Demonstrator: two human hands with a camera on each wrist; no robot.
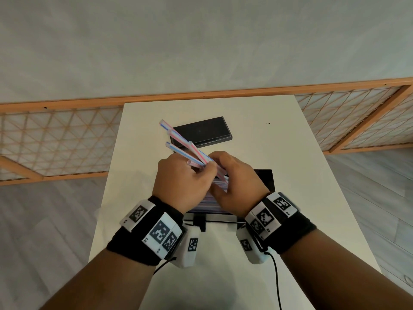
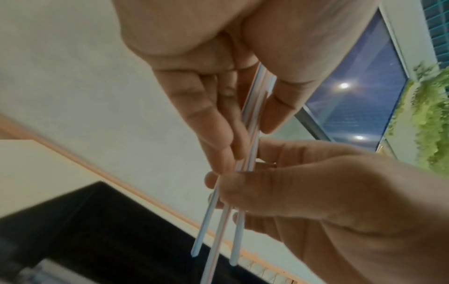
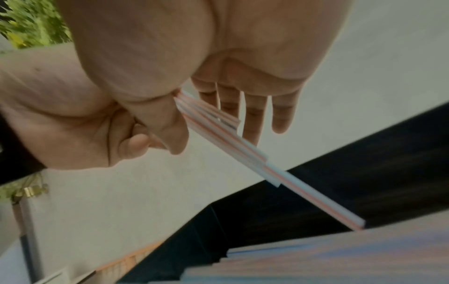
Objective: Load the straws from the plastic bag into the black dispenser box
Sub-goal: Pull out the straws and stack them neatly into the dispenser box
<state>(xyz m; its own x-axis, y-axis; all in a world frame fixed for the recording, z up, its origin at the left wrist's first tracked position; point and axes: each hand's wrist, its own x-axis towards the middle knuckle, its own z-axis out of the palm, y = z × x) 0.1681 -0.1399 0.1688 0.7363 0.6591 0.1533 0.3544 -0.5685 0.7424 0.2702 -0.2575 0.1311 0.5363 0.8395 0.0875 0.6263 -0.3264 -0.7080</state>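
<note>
several straws (image 1: 187, 151) held over black dispenser box (image 1: 263, 180)
pinched by l hand (image 1: 178, 182) grip & r hand (image 1: 237, 182) thumb grip, above desk (image 1: 290, 153).

The scene is being viewed by the head camera from above and behind both wrists, facing forward and down over the white table (image 1: 268, 220), at a moderate remove. The left hand (image 2: 218, 67) is being viewed very closely from the left wrist, along the palm toward the fingers, while the right hand (image 3: 194, 57) is being framed likewise from the right wrist, angled down over the black dispenser box (image 3: 316, 201). The striped straws (image 1: 190, 153) and both hands are being shared by all three views.
</note>
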